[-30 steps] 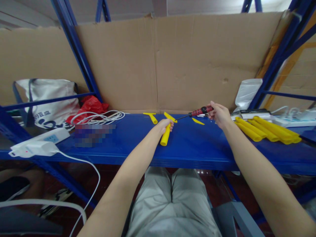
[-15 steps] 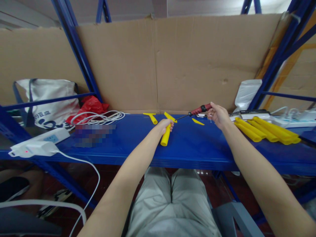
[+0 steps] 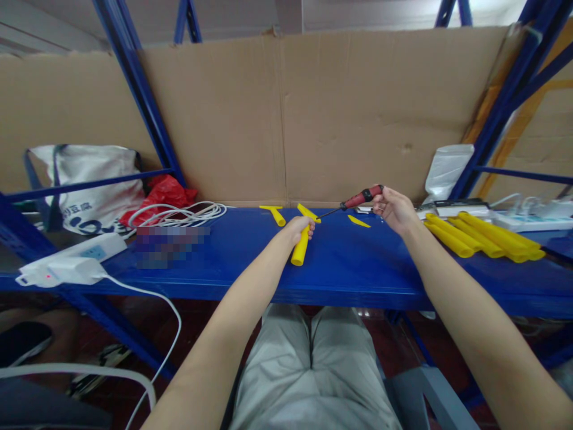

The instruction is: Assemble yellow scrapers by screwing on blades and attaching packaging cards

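Observation:
Wrapped round a yellow T-shaped piece (image 3: pixel 299 253), my left hand (image 3: pixel 301 229) grips its round handle near the flat head. That handle's lower end points towards me over the blue shelf. My right hand (image 3: pixel 396 209) is closed with its fingertips at the butt of a screwdriver (image 3: pixel 362 198) with a red and black handle. The dark shaft slants down left to the yellow piece, beside my left fingers, which hide the exact contact of the tip. Another yellow T-shaped piece (image 3: pixel 278 217) lies further left, and a flat yellow pointed piece (image 3: pixel 359 221) lies under the screwdriver.
Several yellow tubes (image 3: pixel 486 237) lie at the right of the blue shelf (image 3: pixel 358 269), before a power strip (image 3: pixel 530 221). White cables (image 3: pixel 197 215), a red bag (image 3: pixel 165 192), a cloth bag (image 3: pixel 96 185) and a white power strip (image 3: pixel 96 246) are at left. Cardboard (image 3: pixel 349 119) stands behind.
My right fingers have shifted slightly on the butt of the screwdriver, whose handle has moved a little to the left. My left hand and the yellow piece keep their place.

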### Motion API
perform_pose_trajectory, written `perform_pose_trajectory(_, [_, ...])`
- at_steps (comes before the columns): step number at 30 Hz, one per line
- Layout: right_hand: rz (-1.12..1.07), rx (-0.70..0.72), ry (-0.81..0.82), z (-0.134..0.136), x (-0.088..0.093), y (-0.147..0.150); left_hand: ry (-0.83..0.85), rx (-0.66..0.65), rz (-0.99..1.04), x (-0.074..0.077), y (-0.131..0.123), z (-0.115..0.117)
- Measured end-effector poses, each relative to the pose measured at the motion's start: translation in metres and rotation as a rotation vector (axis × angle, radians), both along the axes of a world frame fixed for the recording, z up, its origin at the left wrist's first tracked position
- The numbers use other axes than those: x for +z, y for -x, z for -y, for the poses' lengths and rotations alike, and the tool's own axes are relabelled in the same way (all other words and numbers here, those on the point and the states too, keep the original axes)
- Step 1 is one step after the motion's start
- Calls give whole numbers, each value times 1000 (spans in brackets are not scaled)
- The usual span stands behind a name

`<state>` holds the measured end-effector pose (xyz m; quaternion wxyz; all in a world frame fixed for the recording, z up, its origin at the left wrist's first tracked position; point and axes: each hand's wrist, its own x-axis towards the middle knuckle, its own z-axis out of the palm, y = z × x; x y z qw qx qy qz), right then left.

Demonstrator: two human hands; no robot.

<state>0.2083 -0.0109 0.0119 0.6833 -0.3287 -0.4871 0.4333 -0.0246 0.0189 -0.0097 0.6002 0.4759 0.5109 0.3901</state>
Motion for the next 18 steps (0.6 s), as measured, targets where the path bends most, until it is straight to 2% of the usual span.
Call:
perform_pose_trajectory(8, [6,14,-42,-5,-3,-1,-1,8,-15,2,0,3])
perform_pose_trajectory(18, [13,5,37,-6,-3,-2,-7,15,-23,3,-1,5])
